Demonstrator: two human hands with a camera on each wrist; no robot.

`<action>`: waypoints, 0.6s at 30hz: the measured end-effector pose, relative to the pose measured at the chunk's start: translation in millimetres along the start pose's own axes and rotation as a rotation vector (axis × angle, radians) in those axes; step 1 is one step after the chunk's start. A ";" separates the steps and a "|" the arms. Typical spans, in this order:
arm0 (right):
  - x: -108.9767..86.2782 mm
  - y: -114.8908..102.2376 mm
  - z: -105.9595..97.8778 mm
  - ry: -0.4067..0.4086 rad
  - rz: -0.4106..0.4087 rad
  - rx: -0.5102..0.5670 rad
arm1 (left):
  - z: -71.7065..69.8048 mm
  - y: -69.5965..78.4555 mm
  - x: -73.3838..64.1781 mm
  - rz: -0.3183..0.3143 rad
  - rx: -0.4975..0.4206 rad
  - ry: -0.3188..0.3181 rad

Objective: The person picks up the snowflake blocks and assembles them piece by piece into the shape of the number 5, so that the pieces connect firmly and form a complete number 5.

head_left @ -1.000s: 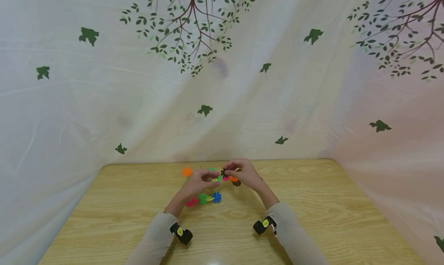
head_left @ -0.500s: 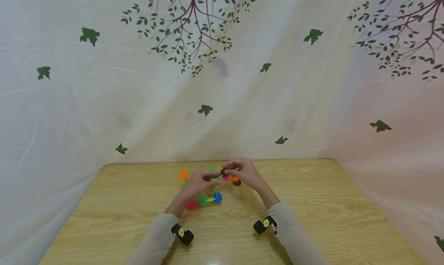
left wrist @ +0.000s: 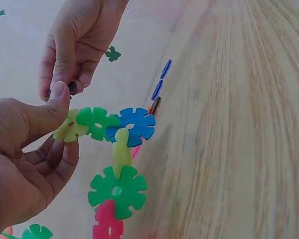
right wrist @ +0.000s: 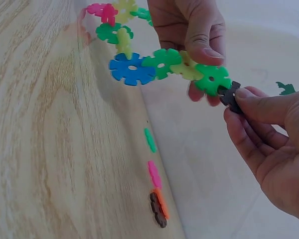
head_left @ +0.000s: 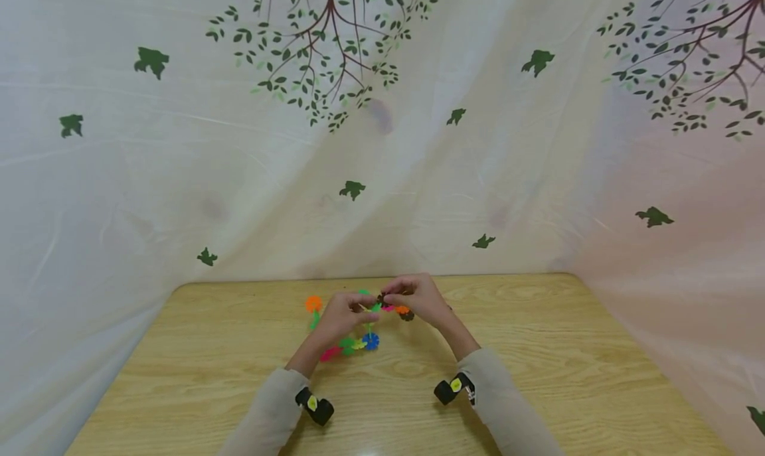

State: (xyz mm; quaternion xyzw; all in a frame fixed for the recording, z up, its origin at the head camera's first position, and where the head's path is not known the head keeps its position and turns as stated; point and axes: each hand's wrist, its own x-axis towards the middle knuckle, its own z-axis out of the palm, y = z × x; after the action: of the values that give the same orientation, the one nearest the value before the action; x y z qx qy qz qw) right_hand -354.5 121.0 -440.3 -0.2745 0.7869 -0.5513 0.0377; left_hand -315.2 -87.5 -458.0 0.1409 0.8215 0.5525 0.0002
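Observation:
My left hand grips a chain of flower-shaped interlocking plastic discs, thumb and fingers on a yellow disc and a green disc at its end. From there the chain runs through green, a blue disc, yellow, green and pink pieces, curving round to an orange disc on the left. Thumb and fingertips of my right hand pinch a dark brown disc. Its edge meets the rim of the green end disc, in line with one of the slots.
Loose discs lie on the wooden table near its far edge: a green one, a pink one, an orange one and a brown one. Two blue discs lie there too. A printed cloth hangs behind.
The orange end of the chain has swung left and toward me, showing more of the green piece beside it. Both hands keep nearly the same place and hold.

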 end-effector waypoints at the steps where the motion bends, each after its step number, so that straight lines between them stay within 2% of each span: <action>1: 0.0 -0.3 0.4 -0.002 -0.003 0.000 | -0.2 0.2 -0.1 0.007 -0.005 -0.003; 4: -0.1 -1.7 1.6 -0.005 -0.005 0.003 | -1.3 0.4 -0.3 0.022 -0.011 -0.007; 10: -0.1 -3.8 3.1 -0.009 0.005 0.001 | -6.3 -0.4 -0.9 0.036 0.036 -0.016; 13: -0.3 -3.2 2.5 -0.014 0.005 -0.008 | -10.1 0.8 -1.6 0.030 0.040 -0.051; 18: -0.8 -3.8 1.7 -0.031 -0.004 -0.023 | -16.4 2.1 -2.1 0.009 -0.006 -0.121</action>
State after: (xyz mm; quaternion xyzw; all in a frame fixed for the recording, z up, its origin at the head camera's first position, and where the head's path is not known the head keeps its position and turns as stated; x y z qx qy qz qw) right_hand -351.7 119.0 -437.8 -0.2847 0.7920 -0.5382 0.0457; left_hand -315.3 -102.1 -450.0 0.1778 0.8177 0.5454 0.0476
